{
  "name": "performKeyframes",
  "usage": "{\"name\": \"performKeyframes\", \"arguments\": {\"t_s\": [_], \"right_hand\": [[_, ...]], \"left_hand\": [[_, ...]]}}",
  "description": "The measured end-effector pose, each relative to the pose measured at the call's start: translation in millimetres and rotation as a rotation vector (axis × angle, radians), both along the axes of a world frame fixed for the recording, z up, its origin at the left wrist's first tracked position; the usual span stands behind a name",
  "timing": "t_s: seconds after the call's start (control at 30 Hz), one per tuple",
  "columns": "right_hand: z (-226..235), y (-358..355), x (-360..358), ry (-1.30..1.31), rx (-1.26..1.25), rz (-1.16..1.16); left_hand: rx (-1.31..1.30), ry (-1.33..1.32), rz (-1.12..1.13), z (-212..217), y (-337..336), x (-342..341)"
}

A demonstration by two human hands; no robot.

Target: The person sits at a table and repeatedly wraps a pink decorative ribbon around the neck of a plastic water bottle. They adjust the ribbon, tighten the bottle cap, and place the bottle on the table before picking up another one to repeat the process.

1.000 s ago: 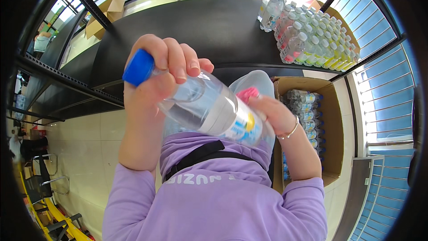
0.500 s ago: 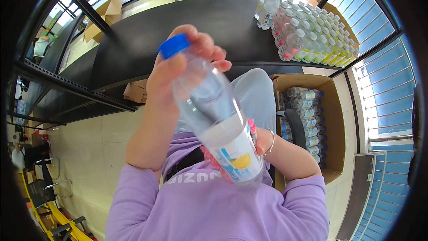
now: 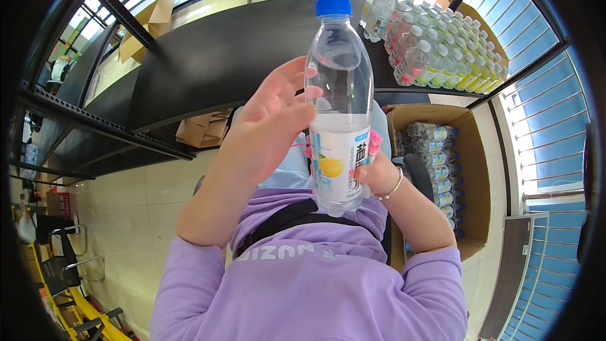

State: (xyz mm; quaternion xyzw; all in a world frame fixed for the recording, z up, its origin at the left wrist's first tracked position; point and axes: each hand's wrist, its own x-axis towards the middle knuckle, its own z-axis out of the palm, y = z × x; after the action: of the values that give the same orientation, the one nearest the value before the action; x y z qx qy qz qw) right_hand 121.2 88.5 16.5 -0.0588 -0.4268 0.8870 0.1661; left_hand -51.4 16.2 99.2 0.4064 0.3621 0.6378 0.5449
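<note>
A clear plastic bottle (image 3: 341, 88) with a blue cap and a white label showing a lemon stands nearly upright before me. My right hand (image 3: 380, 175) grips its lower part from the right, thumb over the label. Something pink and fluffy, perhaps a cloth (image 3: 374, 142), shows behind the bottle by that hand; most of it is hidden. My left hand (image 3: 271, 117) is open at the bottle's left side, fingers apart and loosely bent. Its fingertips and thumb are at the bottle's edge; whether they press on it I cannot tell.
A black table (image 3: 233, 44) curves ahead. At its right stand rows of white-capped bottles (image 3: 442, 57) and two blue-capped bottles (image 3: 380, 12). A cardboard box (image 3: 470, 183) of bottles lying down is at my right, beside a dark armrest (image 3: 416, 177). Black shelf posts (image 3: 126, 16) stand left.
The bottle has swung from a leftward tilt to nearly upright and moved up and right. My left hand has let go of its cap end and is now lower, beside the bottle.
</note>
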Motion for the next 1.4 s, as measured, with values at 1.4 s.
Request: {"name": "performKeyframes", "arguments": {"t_s": [1.4], "right_hand": [[17.3, -24.3, -3.6, -0.023, 0.019, 0.335]], "left_hand": [[0.376, -0.569, -0.469, -29.4, 16.2, -9.9]]}}
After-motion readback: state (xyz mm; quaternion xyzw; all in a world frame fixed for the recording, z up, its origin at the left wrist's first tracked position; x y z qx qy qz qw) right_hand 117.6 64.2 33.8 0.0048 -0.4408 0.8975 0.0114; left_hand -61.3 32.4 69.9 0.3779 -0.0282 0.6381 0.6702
